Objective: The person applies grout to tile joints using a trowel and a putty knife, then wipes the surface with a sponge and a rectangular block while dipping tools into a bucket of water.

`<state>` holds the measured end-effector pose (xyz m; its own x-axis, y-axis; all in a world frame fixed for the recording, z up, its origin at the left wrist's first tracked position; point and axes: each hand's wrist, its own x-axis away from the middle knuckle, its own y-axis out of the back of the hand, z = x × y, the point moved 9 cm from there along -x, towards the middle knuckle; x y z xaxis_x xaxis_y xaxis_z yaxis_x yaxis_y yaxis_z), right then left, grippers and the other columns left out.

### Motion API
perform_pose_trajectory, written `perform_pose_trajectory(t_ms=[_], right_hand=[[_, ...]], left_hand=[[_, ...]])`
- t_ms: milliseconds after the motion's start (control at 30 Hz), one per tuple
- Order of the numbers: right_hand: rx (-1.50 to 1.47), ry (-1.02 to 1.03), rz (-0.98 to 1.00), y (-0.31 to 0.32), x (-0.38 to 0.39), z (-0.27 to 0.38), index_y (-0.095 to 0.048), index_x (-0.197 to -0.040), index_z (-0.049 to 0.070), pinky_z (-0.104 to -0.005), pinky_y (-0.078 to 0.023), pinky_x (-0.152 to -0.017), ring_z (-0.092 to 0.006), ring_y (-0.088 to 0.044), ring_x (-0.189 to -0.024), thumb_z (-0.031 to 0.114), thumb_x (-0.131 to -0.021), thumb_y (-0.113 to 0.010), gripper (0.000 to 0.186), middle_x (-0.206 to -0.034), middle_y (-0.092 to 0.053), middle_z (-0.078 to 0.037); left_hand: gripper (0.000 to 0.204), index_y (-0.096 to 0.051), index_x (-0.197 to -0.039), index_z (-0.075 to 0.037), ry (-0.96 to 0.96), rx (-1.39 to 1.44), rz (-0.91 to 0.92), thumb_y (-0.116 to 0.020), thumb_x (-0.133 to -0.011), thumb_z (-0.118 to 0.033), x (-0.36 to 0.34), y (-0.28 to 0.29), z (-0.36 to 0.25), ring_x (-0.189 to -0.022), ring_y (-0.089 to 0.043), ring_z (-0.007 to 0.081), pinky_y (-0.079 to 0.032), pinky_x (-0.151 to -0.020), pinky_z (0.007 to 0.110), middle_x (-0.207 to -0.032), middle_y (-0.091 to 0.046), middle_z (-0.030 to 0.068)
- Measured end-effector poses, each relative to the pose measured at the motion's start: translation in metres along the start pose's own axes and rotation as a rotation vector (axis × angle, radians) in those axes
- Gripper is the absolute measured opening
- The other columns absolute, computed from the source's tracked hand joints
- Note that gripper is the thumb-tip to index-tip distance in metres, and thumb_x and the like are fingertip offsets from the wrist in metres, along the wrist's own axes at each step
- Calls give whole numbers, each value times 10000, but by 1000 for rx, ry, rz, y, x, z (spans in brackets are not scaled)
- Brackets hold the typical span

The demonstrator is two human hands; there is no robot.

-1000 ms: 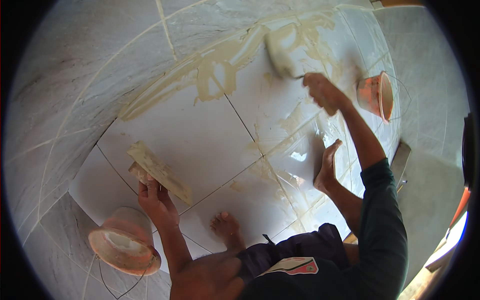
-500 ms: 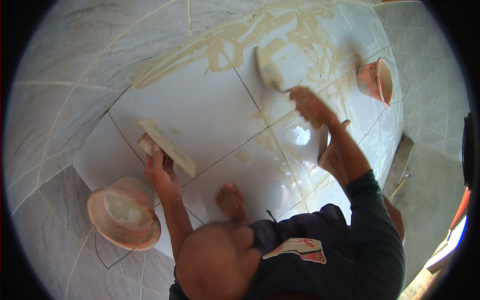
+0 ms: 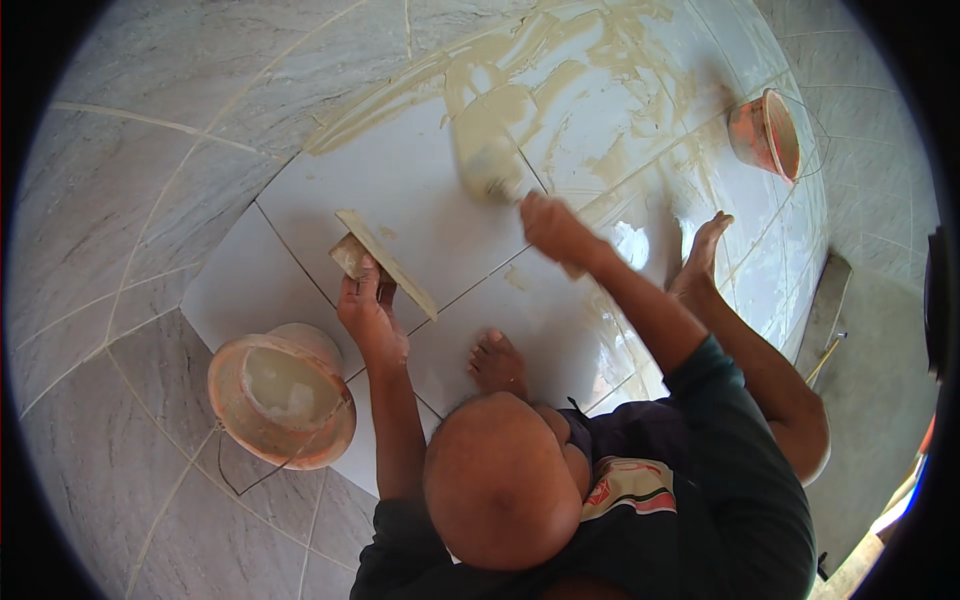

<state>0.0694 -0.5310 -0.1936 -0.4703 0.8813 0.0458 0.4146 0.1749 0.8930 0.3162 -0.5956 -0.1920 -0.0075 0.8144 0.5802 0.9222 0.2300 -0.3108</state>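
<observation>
My left hand (image 3: 372, 320) grips a cream flat float (image 3: 390, 262) by its block-like back, holding it near the white floor tiles (image 3: 225, 275). My right hand (image 3: 560, 235) is closed on the handle of a trowel (image 3: 485, 165), whose blurred broad blade is at the edge of the beige paste (image 3: 545, 55) smeared over the upper and right tiles. Beside my left forearm stands a stained bucket (image 3: 225, 395) with pale watery contents. My bare left knee (image 3: 500, 480) rises near the camera, with the foot on the tiles; my right foot (image 3: 705, 250) is beyond my right forearm.
An orange bucket (image 3: 750, 135) with a wire handle stands at upper right. Grey marbled tiles (image 3: 150, 200) surround the white tiles on the left and top. At right are a narrow board (image 3: 823, 310), a thin yellow tool (image 3: 824, 362) and a grey surface (image 3: 875, 400).
My right hand has swept leftward with the trowel, drawing the blade across the tiles. My knee has come further into view. The surroundings and left hand have shifted right in the picture.
</observation>
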Motion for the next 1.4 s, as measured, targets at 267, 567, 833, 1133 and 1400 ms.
perform_pose_trajectory(t_ms=[267,567,833,1133,1400], right_hand=[[-631,-639,357,-30,-7,-73,-541,-1042,-12,-542,-523,-589,-415,-654,-672,210,-935,-459,259,-746,-649,-222],[-1669,-1351,286,-117,85,-255,-536,-969,111,-297,-449,-423,-125,-507,-499,524,-942,-492,416,-706,-525,-36],[-1515,-472,202,-18,-111,-71,-593,-855,12,-359,-515,-542,-213,-602,-641,113,-820,-588,108,-736,-569,-117],[-1922,-522,601,75,-204,72,-549,-871,-17,-363,-486,-382,-171,-607,-496,173,-927,-547,197,-637,-538,-100],[-949,41,63,71,-262,11,-581,-944,-46,-472,-536,-641,-411,-648,-713,276,-997,-479,341,-799,-646,-276]], left_hand=[[335,-593,-1207,-10,-66,-52,5,-650,-940,-205,-8,-3,-11,-947,-602,137,-489,-852,311,-1074,-637,53],[332,-591,-1197,-9,-165,-23,-80,-653,-941,-211,-24,7,-27,-965,-608,149,-488,-862,316,-1089,-638,54],[328,-592,-1199,5,-125,-115,-177,-652,-942,-191,13,37,-13,-946,-628,150,-505,-830,297,-1088,-656,64],[368,-595,-1178,9,-39,-149,-169,-666,-935,-258,72,77,24,-949,-631,147,-494,-862,312,-1041,-670,74],[483,-528,-1277,10,37,-21,-178,-689,-920,-275,77,83,22,-1059,-593,144,-460,-931,311,-1148,-636,82]])
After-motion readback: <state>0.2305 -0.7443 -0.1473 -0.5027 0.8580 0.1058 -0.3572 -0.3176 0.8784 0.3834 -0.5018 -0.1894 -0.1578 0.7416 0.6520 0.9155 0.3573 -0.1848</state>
